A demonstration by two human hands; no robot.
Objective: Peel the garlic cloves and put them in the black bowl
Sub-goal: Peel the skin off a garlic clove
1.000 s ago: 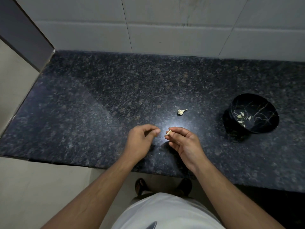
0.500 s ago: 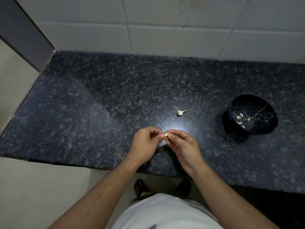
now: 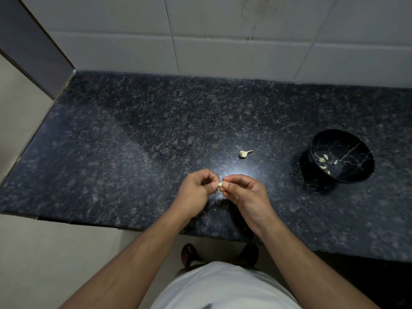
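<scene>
Near edge of the tabletop (image 3: 133,134): your left hand (image 3: 195,192) and right hand (image 3: 247,192) meet fingertip to fingertip, each grip closed in a pinch on one small, pale cream garlic clove (image 3: 221,184) held just above the tabletop. Beyond the clove lies a whitish garlic remnant (image 3: 244,153) with a thin stalk. Well to the right of the clove stands the black bowl (image 3: 356,175), gold-veined inside, holding several small pale cloves (image 3: 324,163).
</scene>
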